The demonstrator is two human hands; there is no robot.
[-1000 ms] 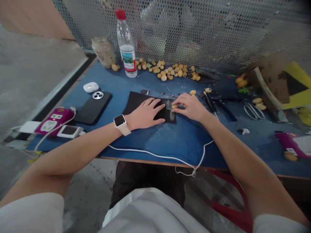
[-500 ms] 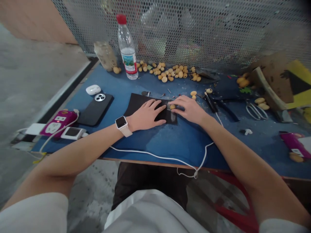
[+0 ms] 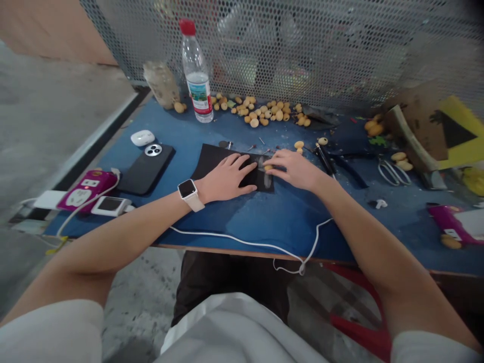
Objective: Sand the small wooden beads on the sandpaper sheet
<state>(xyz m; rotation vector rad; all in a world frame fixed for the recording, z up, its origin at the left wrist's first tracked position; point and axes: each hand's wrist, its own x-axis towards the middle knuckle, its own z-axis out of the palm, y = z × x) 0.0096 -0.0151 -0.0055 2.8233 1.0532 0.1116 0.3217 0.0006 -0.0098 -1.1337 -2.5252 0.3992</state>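
Observation:
My left hand [image 3: 229,176] lies flat on a black sheet of sandpaper [image 3: 207,160], fingers spread, pressing it to the blue table. At the sheet's right end, my right hand [image 3: 297,170] pinches a small tan, rounded, nut-like piece [image 3: 268,168] between thumb and fingertips, against the dark surface. Pale dusty smudges [image 3: 267,180] mark the sheet around that piece. Just beyond the fingers are thin bits with reddish tips [image 3: 252,147]. Two tan pieces [image 3: 299,145] and a black-handled tool [image 3: 324,160] lie beyond my right hand.
A water bottle [image 3: 198,85] and a pile of tan rounded pieces [image 3: 278,112] stand along the mesh. On the left are a phone [image 3: 145,171] and a purple power strip [image 3: 88,189]. Scissors [image 3: 393,172] and a cardboard box [image 3: 414,128] are right. A white cable [image 3: 234,239] crosses the front.
My right hand has moved the pinched piece slightly along the sandpaper, towards me. My left hand stays pressed in place. The whole view has shifted a little.

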